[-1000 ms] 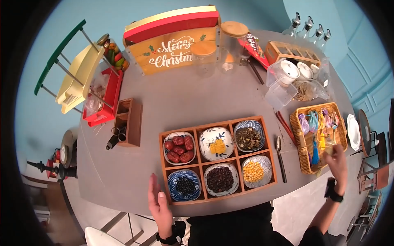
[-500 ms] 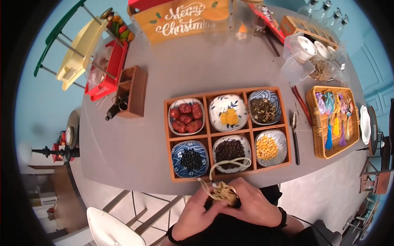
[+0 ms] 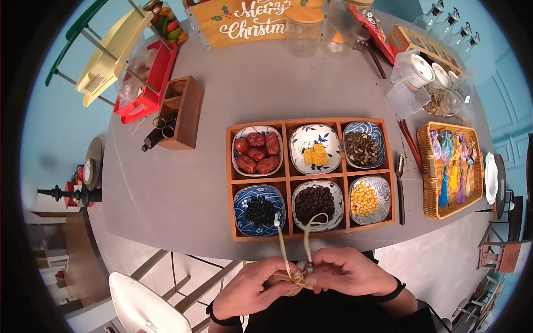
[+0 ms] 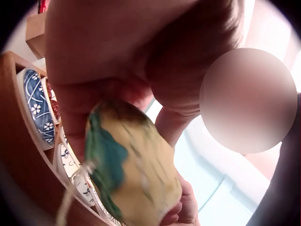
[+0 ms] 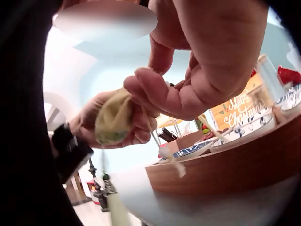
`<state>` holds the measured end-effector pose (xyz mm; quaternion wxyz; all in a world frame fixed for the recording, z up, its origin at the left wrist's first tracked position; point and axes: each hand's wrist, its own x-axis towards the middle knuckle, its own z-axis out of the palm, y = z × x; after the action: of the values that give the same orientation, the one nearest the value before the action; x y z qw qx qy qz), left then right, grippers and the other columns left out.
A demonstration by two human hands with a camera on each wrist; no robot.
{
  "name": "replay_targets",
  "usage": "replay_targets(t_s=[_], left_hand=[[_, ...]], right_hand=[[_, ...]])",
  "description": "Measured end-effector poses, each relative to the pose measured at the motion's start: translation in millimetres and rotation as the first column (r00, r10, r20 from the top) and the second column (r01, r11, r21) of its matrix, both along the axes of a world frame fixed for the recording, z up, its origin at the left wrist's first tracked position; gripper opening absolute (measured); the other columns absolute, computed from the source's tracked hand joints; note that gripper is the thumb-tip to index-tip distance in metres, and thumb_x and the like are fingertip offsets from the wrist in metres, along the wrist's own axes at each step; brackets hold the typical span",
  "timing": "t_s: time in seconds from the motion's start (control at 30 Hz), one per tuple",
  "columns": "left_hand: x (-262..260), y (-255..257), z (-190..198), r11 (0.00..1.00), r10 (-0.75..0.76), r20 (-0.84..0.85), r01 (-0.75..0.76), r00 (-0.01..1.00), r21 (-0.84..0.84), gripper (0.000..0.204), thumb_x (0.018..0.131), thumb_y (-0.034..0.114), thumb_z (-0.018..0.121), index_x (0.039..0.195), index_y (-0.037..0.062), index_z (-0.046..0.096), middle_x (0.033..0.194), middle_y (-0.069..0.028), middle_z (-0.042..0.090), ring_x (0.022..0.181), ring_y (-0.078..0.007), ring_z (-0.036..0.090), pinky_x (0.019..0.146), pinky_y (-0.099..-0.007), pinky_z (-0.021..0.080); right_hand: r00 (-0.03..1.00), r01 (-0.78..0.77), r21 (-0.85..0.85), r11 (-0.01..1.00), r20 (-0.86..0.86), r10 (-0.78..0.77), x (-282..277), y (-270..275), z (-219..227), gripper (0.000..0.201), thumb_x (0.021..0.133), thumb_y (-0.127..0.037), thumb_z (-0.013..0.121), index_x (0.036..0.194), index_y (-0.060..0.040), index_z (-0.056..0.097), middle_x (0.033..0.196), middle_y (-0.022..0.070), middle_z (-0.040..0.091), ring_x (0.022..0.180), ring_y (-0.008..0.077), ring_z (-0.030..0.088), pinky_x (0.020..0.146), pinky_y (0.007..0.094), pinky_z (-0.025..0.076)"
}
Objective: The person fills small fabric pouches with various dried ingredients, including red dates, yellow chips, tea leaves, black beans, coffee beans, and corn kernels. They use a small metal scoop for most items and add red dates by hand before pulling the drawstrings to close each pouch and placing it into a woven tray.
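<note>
— Well, starting from the left, what to note?

— Left grip (image 3: 250, 291) curled round the pouch (image 4: 146, 160), bearing most of the weight, probably. Best to hold snugly but softly, to avoid crushing the cloth.

— And just above?

— Knotted cord (image 3: 282, 244), reaching from the gathered neck toward the blue bowl of black beans (image 3: 242, 206). Impossible to tell from overhead whether touching the tray (image 3: 355, 231) or hanging clear. Better to draw back a little, away from that bowl.

— And the pouch itself?

— Between both grips, just past the near edge of the bench (image 3: 166, 205). Wise to tip the neck upward and work the folds evenly, a little from each side, rather than tug at one cord alone.

— Next along?

— Looped cord (image 3: 306, 244), lying in line with the white bowl of dark berries (image 3: 337, 217). Easy to snag, by the look of things; safer to lay outward before handling the folds.

— Then the right grip (image 3: 352, 273)?

— Bent and pinching at the neck of the pouch; cloth or cord under the tips, hard to say. Advisable: small rolling movements, no hard pull.

— Farther right?

— Patterned bowl of corn (image 3: 383, 202), then spoon (image 3: 401, 188), then basket of tasselled trinkets (image 3: 431, 191), the last two well apart from the pouch. Elbow in, to avoid nudging any.
</note>
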<state>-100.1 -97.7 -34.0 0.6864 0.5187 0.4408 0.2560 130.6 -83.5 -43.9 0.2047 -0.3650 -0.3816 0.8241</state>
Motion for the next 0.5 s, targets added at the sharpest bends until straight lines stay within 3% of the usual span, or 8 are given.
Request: replay_targets(t_s=[0.07, 0.13, 0.17, 0.4, 0.43, 0.47, 0.5], left_hand=[[-4.7, 2.7, -1.0, 0.999, 0.004, 0.041, -0.001, 0.999, -0.053, 0.027, 0.085, 0.007, 0.071, 0.109, 0.0003, 0.06, 0.091, -0.0082, 0.068, 0.082, -0.0212, 0.067, 0.07, -0.0344, 0.052], [-10.0, 5.5, -9.5, 0.985, -0.14, 0.125, 0.126, 0.982, 0.114, 0.024, 0.084, 0.005, 0.072, 0.107, 0.0017, 0.063, 0.091, -0.0073, 0.066, 0.082, -0.0203, 0.065, 0.071, -0.032, 0.05], [-10.7, 4.2, -12.3, 0.984, -0.139, 0.135, 0.121, 0.981, 0.134, 0.023, 0.083, 0.005, 0.073, 0.105, 0.0031, 0.065, 0.091, -0.0063, 0.064, 0.082, -0.0197, 0.062, 0.072, -0.0306, 0.048], [-10.1, -6.3, -16.1, 0.973, -0.169, 0.03, 0.162, 0.985, 0.162, 0.036, 0.077, 0.009, 0.079, 0.109, 0.0041, 0.063, 0.095, -0.0065, 0.062, 0.09, -0.0189, 0.06, 0.075, -0.0309, 0.048], [-0.2, -11.4, -14.5, 0.975, 0.072, -0.079, -0.053, 0.994, 0.218, 0.042, 0.075, 0.01, 0.082, 0.111, 0.0043, 0.061, 0.095, -0.0062, 0.061, 0.092, -0.018, 0.059, 0.076, -0.0307, 0.048], [5.2, -16.1, -13.8, 0.92, 0.317, -0.17, -0.258, 0.933, 0.296, 0.049, 0.072, 0.011, 0.084, 0.114, 0.0045, 0.059, 0.095, -0.006, 0.06, 0.093, -0.0172, 0.059, 0.077, -0.0306, 0.048], [5.5, -19.7, -14.9, 0.895, 0.381, -0.214, -0.301, 0.9, 0.328, 0.052, 0.07, 0.014, 0.086, 0.111, 0.0041, 0.056, 0.094, -0.0053, 0.058, 0.088, -0.0164, 0.059, 0.075, -0.0286, 0.048]], right_hand=[[0.997, -0.045, -0.006, 0.999, -0.056, 0.045, 3.5, -1.4, 0.3, 0.022, 0.095, -0.015, 0.064, 0.109, 0.0007, 0.06, 0.09, 0.006, 0.066, 0.076, 0.0082, 0.064, 0.063, 0.0208, 0.049], [0.989, -0.131, 0.011, 0.991, -0.071, 0.131, 2.5, -0.3, 4.3, 0.022, 0.096, -0.016, 0.062, 0.109, 0.0016, 0.06, 0.091, 0.0065, 0.067, 0.078, 0.0088, 0.065, 0.066, 0.0209, 0.05], [0.986, -0.155, 0.01, 0.988, -0.062, 0.156, 1.3, -1.1, 1.9, 0.023, 0.096, -0.016, 0.062, 0.11, 0.0018, 0.06, 0.092, 0.0062, 0.067, 0.079, 0.0087, 0.065, 0.066, 0.0209, 0.05], [0.97, -0.242, 0.082, 0.967, -0.012, 0.244, -2.5, 0.1, -4.5, 0.02, 0.093, -0.015, 0.065, 0.105, 0.0011, 0.061, 0.088, 0.0049, 0.067, 0.074, 0.007, 0.063, 0.062, 0.0218, 0.049], [0.985, -0.17, 0.167, 0.971, 0.07, 0.161, -1.1, -3.3, -3.2, 0.018, 0.092, -0.013, 0.066, 0.103, 0.0005, 0.061, 0.087, 0.005, 0.067, 0.074, 0.0071, 0.063, 0.061, 0.0224, 0.048], [0.987, -0.107, 0.258, 0.96, 0.143, 0.072, -0.7, -6.3, -2.0, 0.017, 0.091, -0.012, 0.067, 0.102, -0.0001, 0.061, 0.086, 0.0052, 0.067, 0.073, 0.0072, 0.062, 0.06, 0.023, 0.048], [0.986, 0.008, 0.295, 0.955, 0.159, -0.058, -3.1, -10.7, -1.0, 0.015, 0.089, -0.008, 0.069, 0.101, -0.0012, 0.062, 0.086, 0.0055, 0.067, 0.072, 0.0071, 0.062, 0.059, 0.0233, 0.047]])
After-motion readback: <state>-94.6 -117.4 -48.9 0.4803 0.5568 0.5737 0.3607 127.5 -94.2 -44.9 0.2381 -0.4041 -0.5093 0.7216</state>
